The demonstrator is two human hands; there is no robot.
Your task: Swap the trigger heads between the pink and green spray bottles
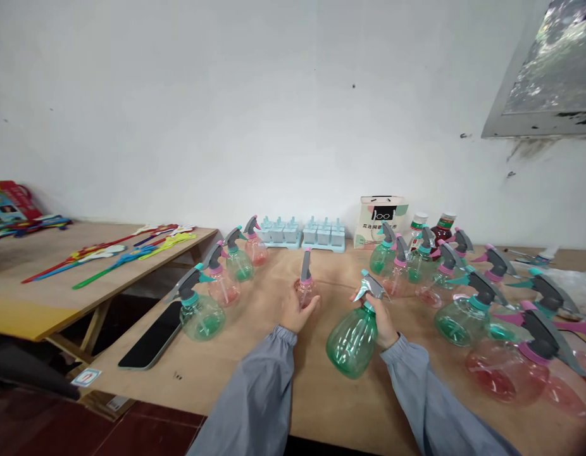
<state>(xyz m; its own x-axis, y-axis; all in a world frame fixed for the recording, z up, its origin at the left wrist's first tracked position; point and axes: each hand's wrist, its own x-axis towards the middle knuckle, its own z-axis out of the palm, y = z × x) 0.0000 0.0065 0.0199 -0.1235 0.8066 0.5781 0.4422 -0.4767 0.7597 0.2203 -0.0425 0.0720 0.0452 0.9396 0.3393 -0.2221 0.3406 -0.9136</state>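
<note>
My left hand is wrapped round a pink spray bottle with a grey trigger head, which is upright on the wooden table. Gripped at its neck by my right hand, a green spray bottle tilts with its grey-and-teal head up and its base toward me. Whether its base touches the table I cannot tell. To the left stand several pink and green spray bottles in a slanting row. More spray bottles are grouped on the right.
A black phone lies at the table's left edge. Pale blue ice-pop moulds, a paper bag and two drink bottles line the wall. Colourful plastic sticks lie on another table to the left. Clear plastic film is at the far right.
</note>
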